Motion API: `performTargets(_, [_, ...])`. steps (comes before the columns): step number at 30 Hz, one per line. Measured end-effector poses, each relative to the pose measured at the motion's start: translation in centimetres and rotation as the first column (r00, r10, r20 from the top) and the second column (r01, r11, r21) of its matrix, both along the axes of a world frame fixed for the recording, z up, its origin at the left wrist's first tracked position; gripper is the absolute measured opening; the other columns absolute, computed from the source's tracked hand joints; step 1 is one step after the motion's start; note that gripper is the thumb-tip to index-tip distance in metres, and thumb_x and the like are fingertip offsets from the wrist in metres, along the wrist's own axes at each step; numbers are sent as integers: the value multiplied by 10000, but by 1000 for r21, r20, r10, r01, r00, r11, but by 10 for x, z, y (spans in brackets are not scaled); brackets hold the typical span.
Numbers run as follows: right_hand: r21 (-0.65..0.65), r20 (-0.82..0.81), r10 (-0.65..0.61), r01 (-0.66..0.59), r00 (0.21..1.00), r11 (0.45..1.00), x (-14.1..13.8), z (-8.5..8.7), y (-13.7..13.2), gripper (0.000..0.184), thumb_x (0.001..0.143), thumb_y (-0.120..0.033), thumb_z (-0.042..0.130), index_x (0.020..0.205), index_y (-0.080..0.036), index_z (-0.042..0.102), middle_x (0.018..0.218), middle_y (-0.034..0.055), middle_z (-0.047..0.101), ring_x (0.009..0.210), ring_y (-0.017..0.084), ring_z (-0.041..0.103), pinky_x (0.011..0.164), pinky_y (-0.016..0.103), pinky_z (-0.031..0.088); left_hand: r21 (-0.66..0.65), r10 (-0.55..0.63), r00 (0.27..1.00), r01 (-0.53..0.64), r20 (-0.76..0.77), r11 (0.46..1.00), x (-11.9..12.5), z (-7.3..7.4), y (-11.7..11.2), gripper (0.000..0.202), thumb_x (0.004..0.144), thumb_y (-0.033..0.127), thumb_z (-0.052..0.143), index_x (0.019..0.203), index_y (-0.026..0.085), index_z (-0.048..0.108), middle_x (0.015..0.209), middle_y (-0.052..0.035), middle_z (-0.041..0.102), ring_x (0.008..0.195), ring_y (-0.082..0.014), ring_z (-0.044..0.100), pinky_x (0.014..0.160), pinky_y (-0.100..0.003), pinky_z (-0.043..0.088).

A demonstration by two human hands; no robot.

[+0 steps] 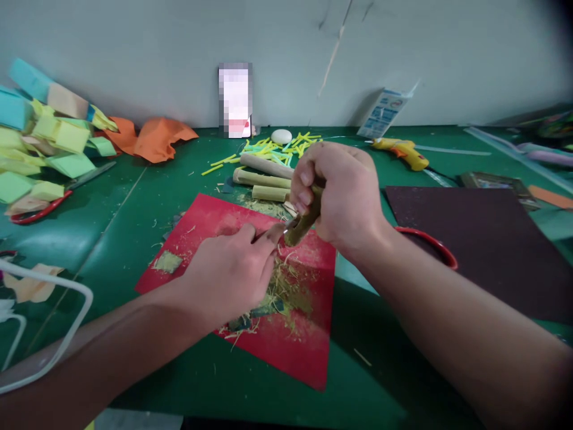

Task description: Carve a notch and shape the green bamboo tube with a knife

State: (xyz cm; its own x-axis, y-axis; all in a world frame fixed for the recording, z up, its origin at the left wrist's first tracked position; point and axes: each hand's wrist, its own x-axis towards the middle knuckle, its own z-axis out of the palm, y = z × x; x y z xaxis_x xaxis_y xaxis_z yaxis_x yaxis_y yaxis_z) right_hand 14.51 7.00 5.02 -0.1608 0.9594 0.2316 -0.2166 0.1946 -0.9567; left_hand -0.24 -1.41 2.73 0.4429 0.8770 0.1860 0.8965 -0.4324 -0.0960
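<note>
My right hand (342,194) is closed around a short piece of bamboo tube (299,230), which tilts down to the left. From the left, my left hand (233,272) is closed on a thin tool with a shiny metal tip (290,226) that touches the tube; its handle is mostly hidden by my fingers. Below both hands lies a red sheet (308,358) strewn with greenish-brown shavings (289,280). Dark scraps (268,307) rest among them. Several bamboo pieces (271,193) lie just behind my right hand.
Yellow and green strips (268,148) and a white oval object (281,137) sit at the back. A phone (235,98) leans on the wall. Red-handled scissors (40,212) and folded papers (67,134) are left; a yellow glue gun (403,153) and dark sheet (483,251) are right.
</note>
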Motion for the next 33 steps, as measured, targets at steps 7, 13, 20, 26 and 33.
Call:
performTargets(7, [-2,2,29,-29,1000,1000,3,-3,5,345,819,-296,557,521,-222,401,415,-37,358,382,99,331,399,267,268,19,-62,994,60,88,998,-6,-10,8,468,951,291,411,1396,210,533,818,-65,609,583,-161,540,465,-269,322])
performTargets(13, [-10,-2,67,-67,998,998,5,-3,9,326,804,-256,546,513,-218,402,402,-36,348,365,104,329,397,278,277,-3,-79,990,80,117,997,-9,-11,15,454,955,300,422,1391,231,532,836,-62,601,613,-145,531,473,-246,323])
performTargets(20, [-11,-51,127,-128,991,992,8,-4,11,300,817,-219,513,532,-213,422,416,-36,360,362,97,323,397,275,261,-42,-108,977,117,182,992,-16,-12,23,458,951,303,455,1401,250,520,813,-53,589,668,-166,567,525,-249,403])
performTargets(26, [18,-29,121,-121,992,993,9,-6,10,325,839,-263,528,537,-213,419,429,-40,364,378,89,336,421,265,285,-122,-82,933,133,350,984,-12,-1,15,416,953,288,453,1344,216,578,955,-82,674,830,-202,650,722,-334,537])
performTargets(33, [58,-48,115,-112,992,992,9,-7,9,311,827,-279,553,545,-215,440,424,-40,375,384,97,337,416,263,271,-103,17,982,3,187,995,-2,9,1,444,943,294,449,1366,234,568,969,-90,706,765,-245,672,585,-344,519])
